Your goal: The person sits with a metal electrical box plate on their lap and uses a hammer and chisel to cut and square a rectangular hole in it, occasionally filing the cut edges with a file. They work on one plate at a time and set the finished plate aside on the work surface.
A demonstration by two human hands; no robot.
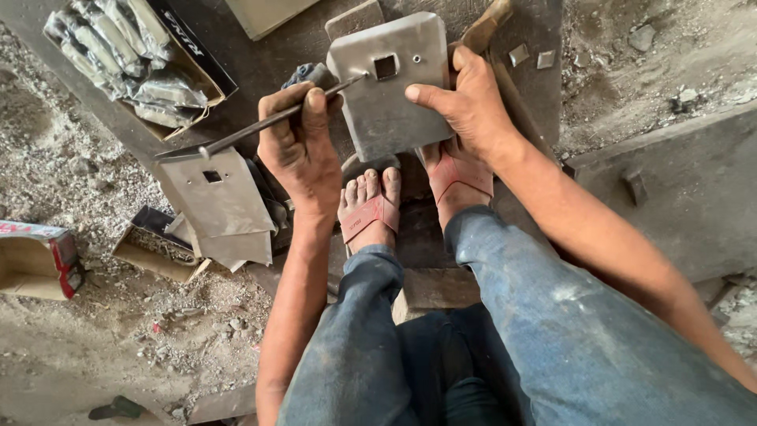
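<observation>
Gripping a thin metal rod [260, 126] in the closed left hand [300, 150], tip touching the steel plate [390, 87] near its square hole. Clamping the plate's right edge with the right hand [469, 106], thumb on its face, plate lying at far centre above sandalled feet [371, 213]. Sitting far left, an open cardboard box [197, 71] holding wrapped packets [118, 51]. Reaching forward with both forearms.

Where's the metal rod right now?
Head view, left of centre: the metal rod is gripped in the left hand, its tip against the metal plate held by the right hand.
</observation>
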